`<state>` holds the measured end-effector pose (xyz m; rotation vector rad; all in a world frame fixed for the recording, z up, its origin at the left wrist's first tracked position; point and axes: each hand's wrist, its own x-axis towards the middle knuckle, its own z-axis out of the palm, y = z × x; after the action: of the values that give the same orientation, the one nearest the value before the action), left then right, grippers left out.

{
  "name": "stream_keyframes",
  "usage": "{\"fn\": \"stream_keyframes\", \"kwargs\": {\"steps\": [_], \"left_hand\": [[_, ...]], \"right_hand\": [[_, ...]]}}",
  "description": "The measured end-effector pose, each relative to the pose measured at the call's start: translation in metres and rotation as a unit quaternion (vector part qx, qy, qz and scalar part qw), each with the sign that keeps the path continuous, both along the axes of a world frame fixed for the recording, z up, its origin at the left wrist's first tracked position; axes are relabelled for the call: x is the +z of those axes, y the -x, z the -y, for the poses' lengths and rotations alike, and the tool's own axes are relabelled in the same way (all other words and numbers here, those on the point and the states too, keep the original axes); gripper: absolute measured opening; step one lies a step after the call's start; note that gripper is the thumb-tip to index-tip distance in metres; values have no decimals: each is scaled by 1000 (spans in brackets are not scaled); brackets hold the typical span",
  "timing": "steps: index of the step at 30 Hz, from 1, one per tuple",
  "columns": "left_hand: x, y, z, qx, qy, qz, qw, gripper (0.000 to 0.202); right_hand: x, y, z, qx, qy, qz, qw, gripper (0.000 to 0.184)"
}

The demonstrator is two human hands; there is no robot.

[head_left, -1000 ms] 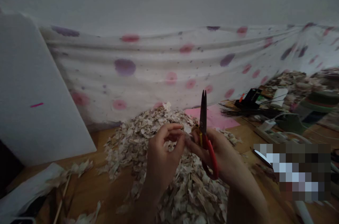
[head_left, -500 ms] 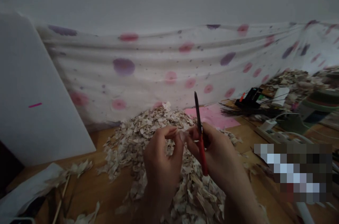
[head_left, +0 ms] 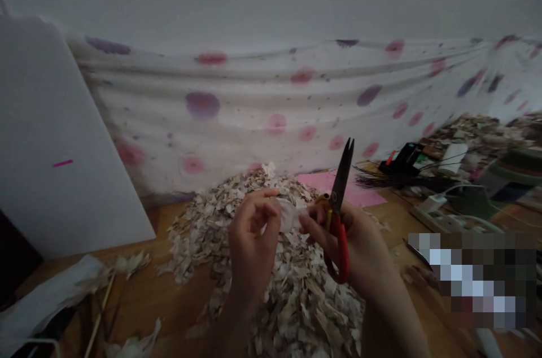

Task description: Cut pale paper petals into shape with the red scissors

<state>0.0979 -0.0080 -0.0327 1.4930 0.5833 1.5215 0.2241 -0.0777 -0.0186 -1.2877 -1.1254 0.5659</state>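
My left hand (head_left: 253, 234) pinches a thin pale scrap (head_left: 288, 214) at its fingertips, and the scrap's far edge reaches toward my right hand (head_left: 354, 248). That hand is shut on a pair of red-handled scissors (head_left: 339, 214), with the dark blades pointing up and away and their tips slightly apart. The blades are not on the scrap. Both hands hover over a large heap of pale, papery flakes (head_left: 292, 296), and my wrists hide part of it.
Behind the heap lies a pink sheet (head_left: 326, 182). A white board (head_left: 63, 138) leans at left against a dotted cloth (head_left: 254, 115). Right on the wooden table (head_left: 139, 284) are a power strip (head_left: 436, 217), dark bristles (head_left: 393, 180) and another flake pile (head_left: 474, 132).
The scissors have turned from edge-on to tilting right, showing their blades with the tips apart. My hands have parted a little, and the pale scrap now shows between them.
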Motion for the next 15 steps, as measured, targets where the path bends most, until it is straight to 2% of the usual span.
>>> {"fn": "stream_keyframes", "kwargs": {"steps": [4, 8, 11, 15], "left_hand": [[3, 3, -1, -51, -36, -52, 997, 20], [4, 7, -2, -92, 4, -81, 992, 15], [5, 8, -1, -64, 30, -70, 995, 11], [8, 12, -4, 37, 6, -59, 998, 7]], "right_hand": [[-3, -5, 1, -18, 8, 37, 999, 31], [-4, -8, 2, -15, 1, 40, 999, 32], [-4, -5, -1, -25, -14, 15, 999, 37], [-4, 3, -10, -54, -16, -16, 998, 45]]}}
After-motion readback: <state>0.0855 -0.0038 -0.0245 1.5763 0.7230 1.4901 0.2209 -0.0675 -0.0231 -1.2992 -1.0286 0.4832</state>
